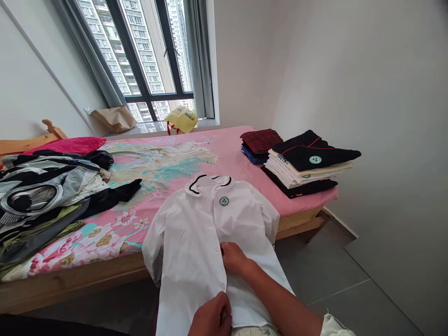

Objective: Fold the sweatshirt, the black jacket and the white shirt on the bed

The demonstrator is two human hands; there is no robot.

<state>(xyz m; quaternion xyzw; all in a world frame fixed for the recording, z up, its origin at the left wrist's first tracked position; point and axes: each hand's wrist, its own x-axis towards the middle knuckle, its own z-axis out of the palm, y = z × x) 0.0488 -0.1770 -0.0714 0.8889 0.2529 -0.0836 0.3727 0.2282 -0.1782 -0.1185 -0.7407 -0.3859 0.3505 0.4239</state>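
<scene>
A white short-sleeved shirt [196, 233] with a black-trimmed collar and a round green badge [224, 201] lies partly on the bed edge and hangs over it towards me. My right hand [233, 257] grips a fold of cloth at the middle of the shirt front, near its buttons. Lower down, my left hand [211, 316] pinches the shirt's front near its bottom edge. The lower hem is partly hidden by my hands and forearm.
A wooden bed [70, 280] with a pink floral sheet [168, 163] carries a heap of mixed clothes [45, 196] at left and folded stacks [301, 163] at right. A wall stands to the right, above grey floor tiles [336, 280]. Paper and yellow bags [181, 119] sit by the window.
</scene>
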